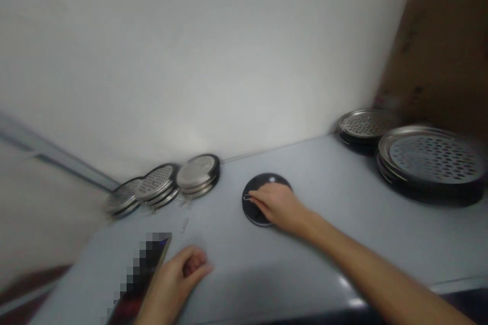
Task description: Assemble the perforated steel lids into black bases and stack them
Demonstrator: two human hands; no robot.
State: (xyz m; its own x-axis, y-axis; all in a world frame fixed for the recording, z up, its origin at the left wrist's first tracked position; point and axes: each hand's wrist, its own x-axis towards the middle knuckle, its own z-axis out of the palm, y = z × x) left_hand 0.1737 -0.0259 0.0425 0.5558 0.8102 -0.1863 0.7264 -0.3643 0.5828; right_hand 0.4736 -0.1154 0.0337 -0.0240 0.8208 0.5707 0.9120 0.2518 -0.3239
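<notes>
My right hand [276, 205] lies on a round black disc [270, 183] in the middle of the pale grey tabletop [324, 249]. Its fingertips reach a small wire loop [248, 197] at the disc's left edge, and the hand covers much of the disc. At the lower left, my left hand [175, 284] is curled around a smartphone [147, 269], whose screen is pixelated. A small white clip [185, 225] lies on the table above that hand, nearest to it.
Three short stacks of perforated metal discs [198, 175] stand tilted against the white wall [190, 61]. Two larger stacks of perforated metal trays with dark undersides [430, 160] sit at the right, beside brown cardboard [438, 45]. The table's left edge drops away to the floor.
</notes>
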